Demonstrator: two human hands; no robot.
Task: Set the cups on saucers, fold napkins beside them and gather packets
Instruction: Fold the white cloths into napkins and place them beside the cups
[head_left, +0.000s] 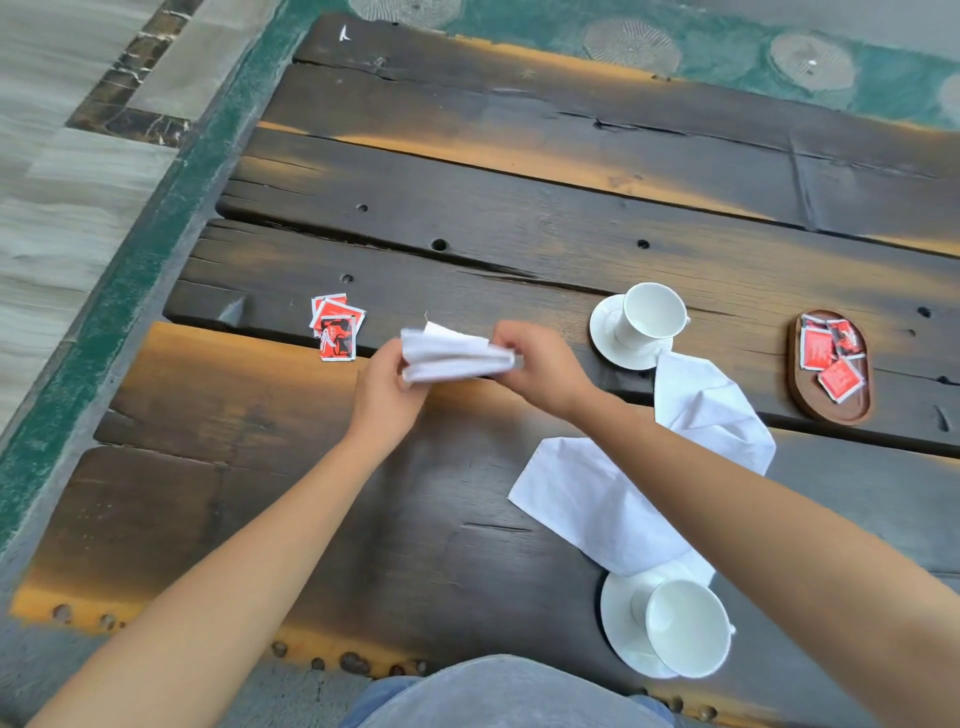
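Observation:
Above the middle of the wooden table (467, 218), both hands hold a folded white napkin (452, 353). My left hand (387, 387) grips its left end and my right hand (537, 361) pinches its right end. A second white napkin (623, 483) lies loosely spread on the table to the right. One white cup (652, 317) stands on a saucer (602, 332) beyond that napkin. Another white cup (685, 626) stands on a saucer (621, 618) near the front edge. A small pile of red packets (336, 326) lies left of my hands.
A brown oval tray (831, 410) at the right holds several more red packets (831, 358). The table's left edge borders a green strip and grey paving. My lap in grey cloth shows at the bottom.

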